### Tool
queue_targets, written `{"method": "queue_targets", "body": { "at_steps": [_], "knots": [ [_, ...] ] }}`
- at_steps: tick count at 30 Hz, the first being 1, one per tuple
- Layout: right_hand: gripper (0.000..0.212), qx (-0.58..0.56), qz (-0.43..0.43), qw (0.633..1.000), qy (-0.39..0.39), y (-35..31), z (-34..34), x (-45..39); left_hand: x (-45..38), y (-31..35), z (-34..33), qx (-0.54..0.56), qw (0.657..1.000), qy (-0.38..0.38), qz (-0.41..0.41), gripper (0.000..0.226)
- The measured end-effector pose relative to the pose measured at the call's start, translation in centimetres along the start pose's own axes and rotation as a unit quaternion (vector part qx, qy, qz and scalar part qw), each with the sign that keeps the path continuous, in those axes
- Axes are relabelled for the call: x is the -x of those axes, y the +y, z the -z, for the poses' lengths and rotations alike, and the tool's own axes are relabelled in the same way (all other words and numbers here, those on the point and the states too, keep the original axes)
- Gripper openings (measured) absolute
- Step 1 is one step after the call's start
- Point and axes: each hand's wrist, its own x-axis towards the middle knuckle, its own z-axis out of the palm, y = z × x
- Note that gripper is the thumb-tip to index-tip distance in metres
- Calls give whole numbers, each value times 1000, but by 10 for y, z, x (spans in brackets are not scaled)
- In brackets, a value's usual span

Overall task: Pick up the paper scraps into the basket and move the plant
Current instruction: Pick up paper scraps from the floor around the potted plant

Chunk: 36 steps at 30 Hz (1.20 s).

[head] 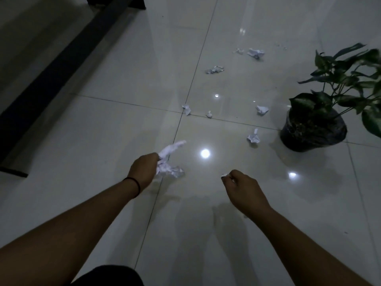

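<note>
My left hand is closed around a bunch of crumpled white paper scraps that stick out past the fingers. My right hand pinches one small paper scrap at its fingertips. Several more crumpled scraps lie on the glossy tiled floor ahead: one next to the plant, one further back, one on a tile joint, and others in the distance. The plant, green-leaved in a dark pot, stands at the right. No basket is in view.
A dark piece of furniture with a long black edge runs along the left side. Ceiling lights reflect off the pale floor tiles. A dark knee or garment shows at the bottom edge.
</note>
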Motion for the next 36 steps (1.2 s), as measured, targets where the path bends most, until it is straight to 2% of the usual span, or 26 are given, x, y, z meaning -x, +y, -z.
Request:
{"method": "queue_targets", "body": {
  "at_steps": [3, 8, 14, 16, 19, 23, 26, 28, 31, 34, 36],
  "knots": [
    [34, -33, -28, 999, -12, -21, 15, -3, 3, 26, 13, 130, 990, 1, 48, 45],
    [37, -77, -21, 997, -25, -54, 44, -10, 8, 66, 21, 193, 980, -5, 58, 19],
    [20, 81, 54, 995, -1, -64, 82, -17, 9, 106, 26, 203, 979, 16, 21, 12],
    [21, 142, 61, 988, -8, -67, 101, -16, 3, 114, 28, 192, 981, -6, 13, 18],
    [30, 213, 102, 971, -25, -67, 127, -17, 3, 130, 32, 185, 983, -14, -2, 15],
    [41, 330, 122, 934, -58, -73, 161, -28, 4, 151, 41, 172, 985, 17, 14, 17],
    [32, 402, 185, 894, -68, -83, 187, -44, -2, 159, 40, 198, 977, 82, 22, 18],
    [27, 415, 201, 885, -62, -79, 198, -59, -8, 163, 35, 186, 979, 87, 10, 28],
    [28, 391, 199, 896, -65, -65, 195, -77, -13, 167, 25, 159, 983, 88, 20, 24],
    [44, 330, 159, 927, -75, -38, 177, -92, -19, 171, 13, 134, 987, 84, 22, 19],
    [55, 322, 129, 933, -96, -14, 157, -103, -28, 169, 4, 139, 986, 84, 18, 12]
  ]
}}
